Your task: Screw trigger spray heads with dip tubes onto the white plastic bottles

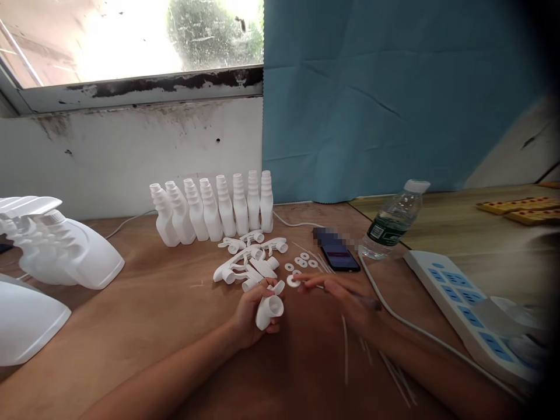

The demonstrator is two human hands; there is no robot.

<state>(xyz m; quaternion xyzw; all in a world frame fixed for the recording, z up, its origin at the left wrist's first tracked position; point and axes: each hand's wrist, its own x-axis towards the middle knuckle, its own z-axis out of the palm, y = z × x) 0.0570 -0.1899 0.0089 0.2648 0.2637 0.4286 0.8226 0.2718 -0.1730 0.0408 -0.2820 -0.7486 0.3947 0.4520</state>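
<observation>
White nozzle (269,309) in clenched left hand (250,319) — washer (292,281) under open right hand (339,293) — label (385,231) illegible

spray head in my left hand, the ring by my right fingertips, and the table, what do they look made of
Spray head: matte white moulded plastic, smooth and uniformly coloured. Ring: thin, flat, white, probably plastic or rubber; too small to tell. Table: bare brown wood, likely plywood, with faint grain and dull finish.
</observation>
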